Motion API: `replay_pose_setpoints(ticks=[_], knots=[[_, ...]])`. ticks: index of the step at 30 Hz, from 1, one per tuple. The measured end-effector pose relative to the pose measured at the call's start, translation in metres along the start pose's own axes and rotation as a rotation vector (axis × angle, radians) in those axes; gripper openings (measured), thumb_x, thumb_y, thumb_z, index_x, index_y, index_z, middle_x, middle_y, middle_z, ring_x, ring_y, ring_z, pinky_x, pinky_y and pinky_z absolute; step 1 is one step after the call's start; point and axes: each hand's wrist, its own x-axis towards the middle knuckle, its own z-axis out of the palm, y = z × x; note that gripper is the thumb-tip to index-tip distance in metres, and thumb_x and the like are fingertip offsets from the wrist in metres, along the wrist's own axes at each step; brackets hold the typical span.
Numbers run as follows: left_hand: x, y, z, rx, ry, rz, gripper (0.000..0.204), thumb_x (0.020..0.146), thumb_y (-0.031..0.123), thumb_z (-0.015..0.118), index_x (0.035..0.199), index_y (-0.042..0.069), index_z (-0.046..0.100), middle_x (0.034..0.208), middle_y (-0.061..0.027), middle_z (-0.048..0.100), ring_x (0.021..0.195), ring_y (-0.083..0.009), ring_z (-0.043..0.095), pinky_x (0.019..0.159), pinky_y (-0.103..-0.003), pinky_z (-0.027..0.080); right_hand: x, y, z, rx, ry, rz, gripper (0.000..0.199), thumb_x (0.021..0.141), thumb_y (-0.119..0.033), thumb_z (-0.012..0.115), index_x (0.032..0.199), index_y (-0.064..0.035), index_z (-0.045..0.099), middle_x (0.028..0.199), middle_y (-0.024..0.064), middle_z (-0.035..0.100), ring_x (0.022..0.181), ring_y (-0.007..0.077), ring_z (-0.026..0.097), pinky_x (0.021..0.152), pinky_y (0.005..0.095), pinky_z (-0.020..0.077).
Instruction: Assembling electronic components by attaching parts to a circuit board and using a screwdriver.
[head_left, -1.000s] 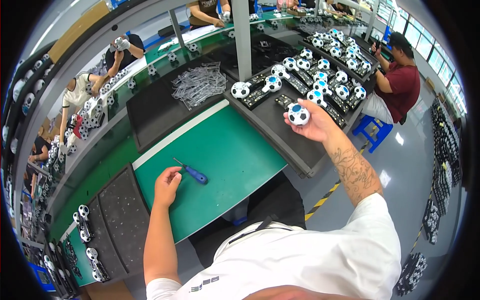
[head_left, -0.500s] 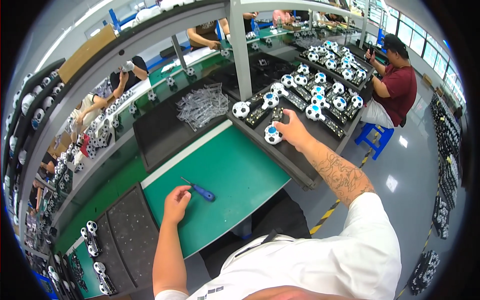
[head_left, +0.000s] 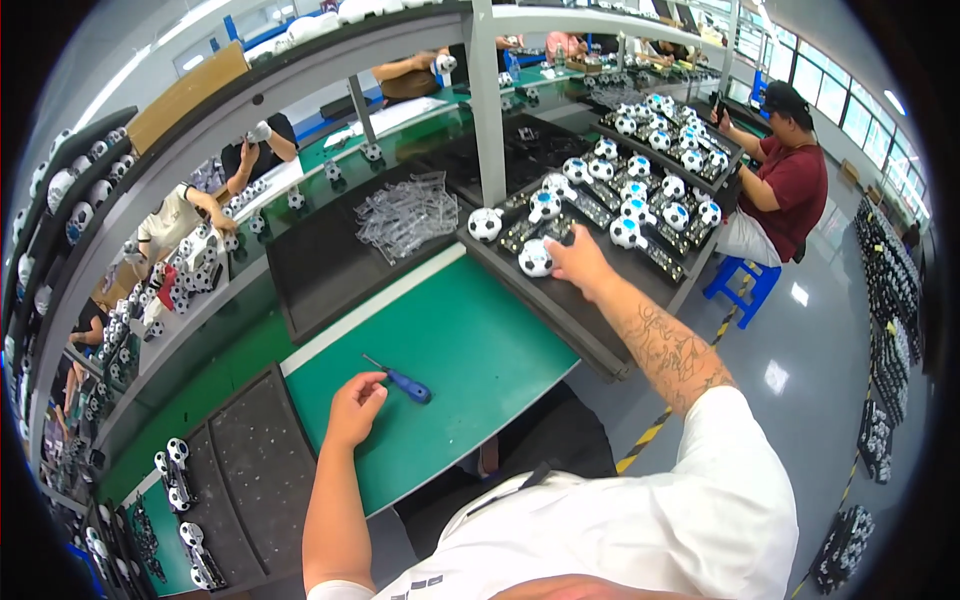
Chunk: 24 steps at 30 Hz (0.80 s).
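My right hand [head_left: 583, 262] is closed on a small football-shaped black-and-white device [head_left: 535, 258] at the near corner of a dark tray [head_left: 592, 318]. Its fingers hide part of the device. Beside it in the tray lie several similar devices [head_left: 628, 232] with black strips carrying small parts, some with blue circles on their balls. On the green tabletop [head_left: 470, 350], my left hand [head_left: 357, 408] rests with loosely curled fingers, thumb and index apart. Its index fingertip is close to a blue-handled screwdriver [head_left: 410, 387] lying on the table; whether they touch I cannot tell.
Clear plastic pieces [head_left: 410, 215] are heaped in a black tray beyond the tabletop. At lower left, another black tray [head_left: 245, 470] stands by several ball devices [head_left: 178, 470]. A grey shelf post [head_left: 486, 120] rises behind. A co-worker in dark red [head_left: 795, 180] sits at right.
My right hand has shifted the football device slightly left and up in the picture and turned it, so its blue circle no longer shows. My left hand and the screwdriver have hardly moved.
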Motion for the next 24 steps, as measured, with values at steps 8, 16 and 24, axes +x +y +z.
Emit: replay_pose_setpoints(ticks=[8, 16, 24], knots=[[-0.005, 0.011, 0.001, 0.0, -0.042, -0.034, 0.027, 0.095, 0.008, 0.068, 0.122, 0.002, 0.07, 0.094, -0.0016, 0.066, 0.079, -0.0094, 0.057, 0.073, -0.022, 0.047, -0.028, 0.003, -0.003, -0.663, -0.089, -0.295, 0.063, 0.096, -0.023, 0.071, 0.148, 0.0015, 0.045, 0.105, 0.0166, 0.072, 0.089, 0.0267, 0.07, 0.084, 0.0371, 0.0575], [0.003, 0.012, -0.003, 0.043, -0.102, -0.028, 0.031, 0.094, 0.009, 0.07, 0.124, 0.001, 0.07, 0.093, -0.0027, 0.066, 0.077, -0.0103, 0.056, 0.073, -0.022, 0.047, -0.027, 0.018, 0.002, -0.902, 0.028, -0.498, 0.067, 0.091, -0.021, 0.075, 0.151, -0.0099, 0.049, 0.105, 0.0142, 0.075, 0.097, 0.0318, 0.072, 0.086, 0.0416, 0.0558], [0.002, 0.003, -0.017, 0.191, -0.079, 0.135, 0.031, 0.094, 0.019, 0.076, 0.121, 0.005, 0.072, 0.094, -0.0031, 0.071, 0.078, -0.015, 0.062, 0.076, -0.029, 0.052, -0.185, -0.002, 0.043, -0.457, -0.259, -0.554, 0.031, 0.104, -0.017, 0.054, 0.075, -0.0054, 0.057, 0.068, 0.0033, 0.056, 0.063, 0.0123, 0.047, 0.061, 0.0267, 0.0411]])
